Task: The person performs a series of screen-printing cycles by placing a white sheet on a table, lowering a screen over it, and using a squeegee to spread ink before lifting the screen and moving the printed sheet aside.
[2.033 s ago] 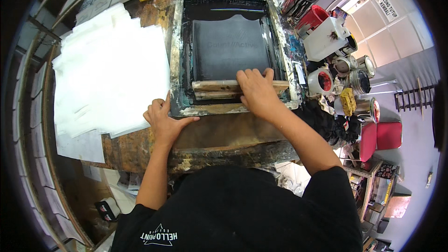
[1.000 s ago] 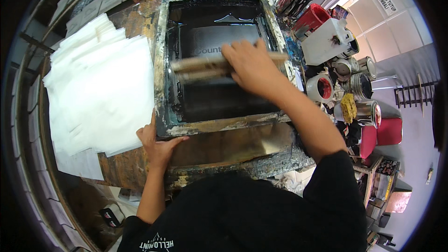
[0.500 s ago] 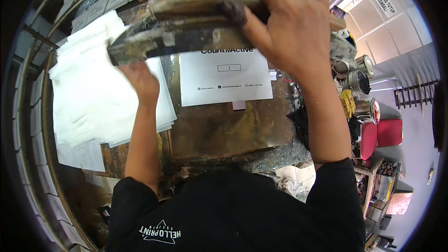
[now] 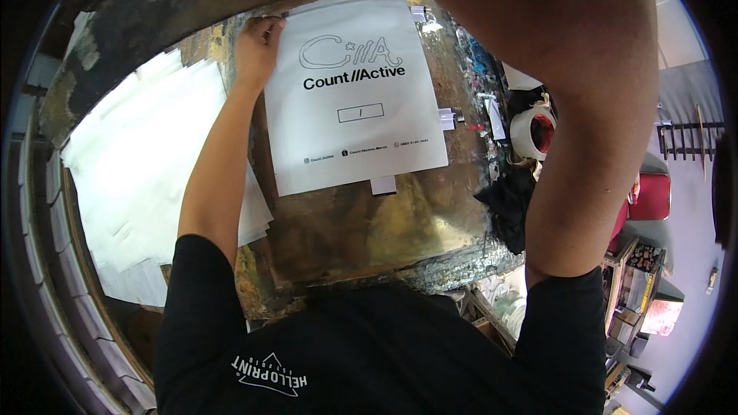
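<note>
A white sheet with a black printed design (image 4: 355, 123) lies on the stained brown work board (image 4: 338, 238). At its far left corner is my left hand (image 4: 257, 48), the fingers closed on the paper's edge. A dark wooden screen frame (image 4: 165, 11) stands raised over the far side, its edge curving across the upper left. My right forearm (image 4: 584, 146) reaches up past the top edge, so the right hand is out of sight. Small white tabs, such as the near tab (image 4: 383, 185) and the right tab (image 4: 448, 118), sit against the sheet's sides.
A loose stack of white sheets (image 4: 146, 169) lies left of the board. To the right are a roll of white tape (image 4: 524, 137), a crumpled black cloth (image 4: 511, 204) and a red chair (image 4: 652, 196). A rack with pale sheets (image 4: 77, 261) runs down the far left.
The screen frame has gone up, uncovering the whole printed sheet. My right hand has left the view at the top. My left hand has moved from beneath the frame to the sheet's corner.
</note>
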The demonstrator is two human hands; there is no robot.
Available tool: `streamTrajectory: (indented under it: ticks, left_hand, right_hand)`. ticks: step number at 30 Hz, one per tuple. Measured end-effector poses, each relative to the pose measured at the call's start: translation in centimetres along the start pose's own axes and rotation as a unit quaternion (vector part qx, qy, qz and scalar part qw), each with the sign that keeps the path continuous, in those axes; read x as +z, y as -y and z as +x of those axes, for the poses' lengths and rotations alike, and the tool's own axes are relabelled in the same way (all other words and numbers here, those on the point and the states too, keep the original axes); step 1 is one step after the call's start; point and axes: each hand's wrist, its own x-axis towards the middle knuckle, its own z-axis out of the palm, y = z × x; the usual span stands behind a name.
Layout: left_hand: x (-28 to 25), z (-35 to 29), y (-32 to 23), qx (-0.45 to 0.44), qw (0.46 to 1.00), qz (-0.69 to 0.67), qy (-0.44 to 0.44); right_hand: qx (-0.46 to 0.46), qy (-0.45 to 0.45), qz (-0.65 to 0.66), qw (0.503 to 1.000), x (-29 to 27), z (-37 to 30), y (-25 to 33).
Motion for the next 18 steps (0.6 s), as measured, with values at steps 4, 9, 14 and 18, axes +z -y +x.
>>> streamTrajectory:
  ticks: [4, 9, 14, 18]
  left_hand:
    - [-6.1, 0.2, -0.7, -0.095, 0.985, -0.142, 0.001]
    - [-18.2, -7.3, 2.1, -0.235, 0.970, -0.038, -0.052]
    - [-29.9, -19.2, 8.8, -0.341, 0.918, -0.038, -0.199]
    - [-37.5, -21.7, 13.7, -0.447, 0.857, 0.112, -0.228]
  right_hand:
    - [0.014, 0.009, 0.008, 1.000, -0.5, 0.5, 0.4]
    - [0.011, -0.014, -0.005, 1.000, -1.1, -0.1, 1.9]
    - [0.038, -0.061, -0.015, 0.997, 0.1, -1.7, 3.9]
    - [0.043, -0.111, -0.021, 0.993, 1.1, -2.2, 4.0]
